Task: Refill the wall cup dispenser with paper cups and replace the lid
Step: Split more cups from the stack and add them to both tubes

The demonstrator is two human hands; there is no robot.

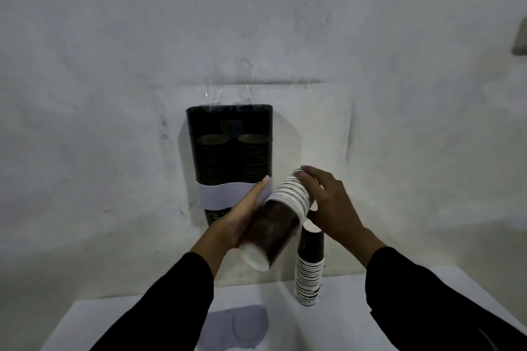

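Hands meet in front of the wall dispenser; the left hand, palm turned inward and fingers stretched up, cradles the dark lower part of a tilted stack of paper cups, its white base pointing down toward the desk; the right hand arches over the stack's striped rim end, fingers curled around it; both black sleeves reach in from below; a second cup stack stands upright on the desk just beside the held one; the grey lid lies flat on the desk, nearer the camera; the dispenser's two tubes show cups inside.
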